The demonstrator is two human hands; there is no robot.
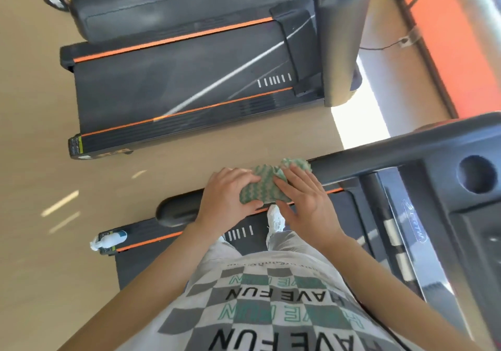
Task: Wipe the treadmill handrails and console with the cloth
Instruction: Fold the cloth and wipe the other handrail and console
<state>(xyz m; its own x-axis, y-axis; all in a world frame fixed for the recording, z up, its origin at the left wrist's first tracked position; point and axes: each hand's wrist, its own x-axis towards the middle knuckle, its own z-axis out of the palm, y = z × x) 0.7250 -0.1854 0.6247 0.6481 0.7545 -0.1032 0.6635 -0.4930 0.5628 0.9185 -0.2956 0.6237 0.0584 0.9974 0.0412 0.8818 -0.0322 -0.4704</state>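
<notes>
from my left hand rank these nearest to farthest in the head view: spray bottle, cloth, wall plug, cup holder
1. cloth: gripped by the left hand on the handrail.
2. cup holder, to the right in the console, and spray bottle, lower left and low down: too close to call.
3. wall plug: far upper right.

Checkered T-shirt ("HAVE FUN"), pale trousers

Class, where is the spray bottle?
Lower left of the head view: the spray bottle lies on the near treadmill, at the rear end of its side rail.
</notes>
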